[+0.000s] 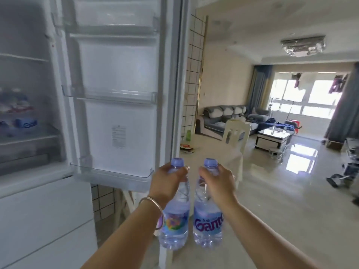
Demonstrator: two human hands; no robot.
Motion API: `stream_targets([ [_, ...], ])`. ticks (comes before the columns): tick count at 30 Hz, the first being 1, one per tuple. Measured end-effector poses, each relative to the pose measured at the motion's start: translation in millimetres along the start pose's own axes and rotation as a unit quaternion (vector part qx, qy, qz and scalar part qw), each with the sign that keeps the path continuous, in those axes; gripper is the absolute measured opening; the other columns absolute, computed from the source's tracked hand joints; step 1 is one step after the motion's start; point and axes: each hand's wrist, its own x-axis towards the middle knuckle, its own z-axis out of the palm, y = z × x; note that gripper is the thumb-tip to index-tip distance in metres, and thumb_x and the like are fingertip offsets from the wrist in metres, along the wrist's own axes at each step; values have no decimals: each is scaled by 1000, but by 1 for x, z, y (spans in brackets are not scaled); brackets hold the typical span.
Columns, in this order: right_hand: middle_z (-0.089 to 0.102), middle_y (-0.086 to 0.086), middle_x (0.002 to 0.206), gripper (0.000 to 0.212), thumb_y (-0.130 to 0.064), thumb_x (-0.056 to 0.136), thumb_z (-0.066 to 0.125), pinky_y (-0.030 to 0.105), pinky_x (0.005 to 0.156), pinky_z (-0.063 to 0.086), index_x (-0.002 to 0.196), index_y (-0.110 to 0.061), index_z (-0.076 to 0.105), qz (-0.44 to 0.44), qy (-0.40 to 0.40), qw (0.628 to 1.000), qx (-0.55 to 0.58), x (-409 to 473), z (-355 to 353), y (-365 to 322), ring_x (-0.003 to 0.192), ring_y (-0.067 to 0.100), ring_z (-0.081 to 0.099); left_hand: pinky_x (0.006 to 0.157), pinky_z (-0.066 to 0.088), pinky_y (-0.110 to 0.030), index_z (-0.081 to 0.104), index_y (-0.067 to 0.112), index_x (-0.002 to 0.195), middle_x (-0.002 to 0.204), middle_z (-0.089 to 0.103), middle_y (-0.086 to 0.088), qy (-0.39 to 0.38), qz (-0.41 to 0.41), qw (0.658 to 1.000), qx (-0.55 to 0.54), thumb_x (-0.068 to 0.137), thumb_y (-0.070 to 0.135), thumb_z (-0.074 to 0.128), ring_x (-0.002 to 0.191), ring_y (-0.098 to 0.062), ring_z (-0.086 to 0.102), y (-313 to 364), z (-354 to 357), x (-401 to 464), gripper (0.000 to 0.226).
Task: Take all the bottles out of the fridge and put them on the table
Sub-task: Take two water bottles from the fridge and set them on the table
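Observation:
My left hand grips the neck of a clear water bottle with a pale purple cap and a colourful label. My right hand grips the neck of a second water bottle with a purple-lettered label. Both bottles hang upright side by side in front of me, to the right of the open fridge door. More bottles with blue labels lie blurred on a shelf inside the fridge at the far left. The door racks look empty.
A cream chair stands just beyond the bottles, beside a pale table surface with a plate and a green cup. Further back are a grey sofa, a coffee table and windows. Equipment stands at the right edge.

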Motion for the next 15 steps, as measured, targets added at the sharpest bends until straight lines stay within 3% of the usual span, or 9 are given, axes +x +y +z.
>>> stream_targets([
  [3,70,-1,67,30,-48,65,54,40,76,54,66,-19,65,19,19,999,-17,18,-52,34,74,23,66,71,46,-27,67,19,76,73,69,0,-33,-11,999,-14,80,17,70,73,-17,68,-4,65,-3,5],
  [8,67,-7,61,21,-37,75,61,31,70,49,62,-21,63,31,46,998,-28,52,-107,73,73,18,63,61,45,-24,65,20,75,67,65,5,-61,-13,998,-7,80,19,70,51,3,63,-17,147,11,6],
  [11,62,-12,47,20,-32,78,62,25,62,42,61,-20,63,28,46,998,-29,80,-118,94,65,11,62,57,44,-21,65,19,78,66,64,6,-62,-14,998,2,80,20,69,49,6,61,-28,178,31,4],
  [15,61,-22,45,20,-31,78,63,29,69,48,61,-21,62,35,41,998,-29,126,-110,126,62,7,64,59,45,-20,66,21,75,68,67,7,-55,-18,998,17,80,22,69,58,2,66,-46,206,76,6],
])
